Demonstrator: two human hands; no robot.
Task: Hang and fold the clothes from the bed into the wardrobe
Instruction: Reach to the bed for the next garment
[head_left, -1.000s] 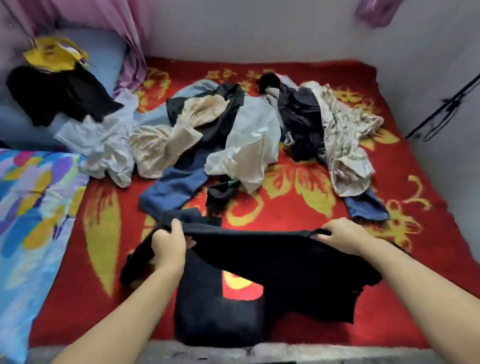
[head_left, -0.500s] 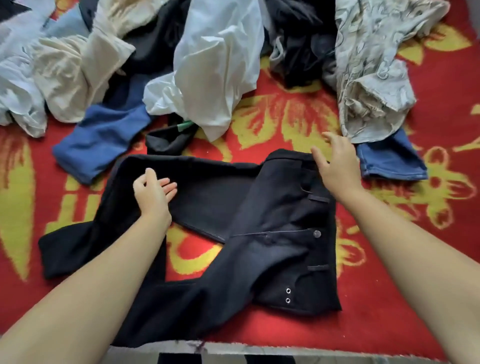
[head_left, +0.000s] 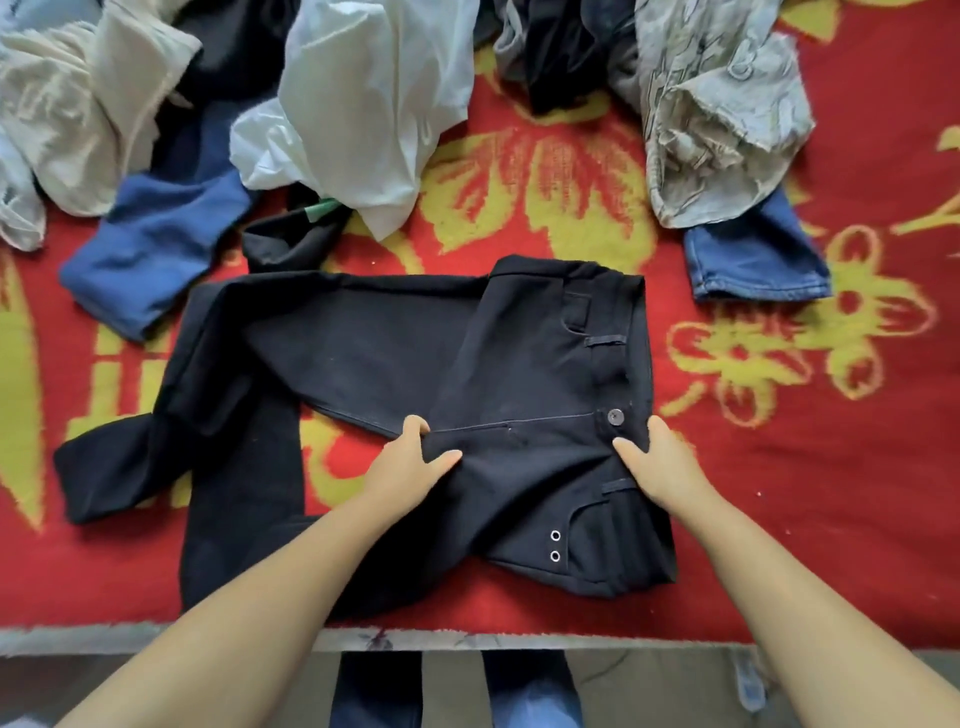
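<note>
Black trousers (head_left: 395, 358) lie flat on the red and yellow blanket (head_left: 779, 467) near the bed's front edge, waistband to the right and legs to the left, the legs bent back. My left hand (head_left: 415, 457) grips the fabric at the crotch seam, thumb on top and fingers under a fold. My right hand (head_left: 660, 457) grips the waistband just below the button. Behind them lies a heap of unfolded clothes: a white shirt (head_left: 374, 104), a cream garment (head_left: 88, 104), a blue garment (head_left: 150, 244), a patterned grey shirt (head_left: 717, 119) and blue jeans (head_left: 753, 265).
The bed's front edge (head_left: 467, 636) runs across the bottom, with the floor and my legs in blue jeans (head_left: 535, 696) below it. A small black item with a green tag (head_left: 296, 234) lies between the trousers and the heap. No wardrobe shows.
The trousers went from held up to laid flat on the blanket. Both hands have come back from the far edge and now grip the middle of the trousers.
</note>
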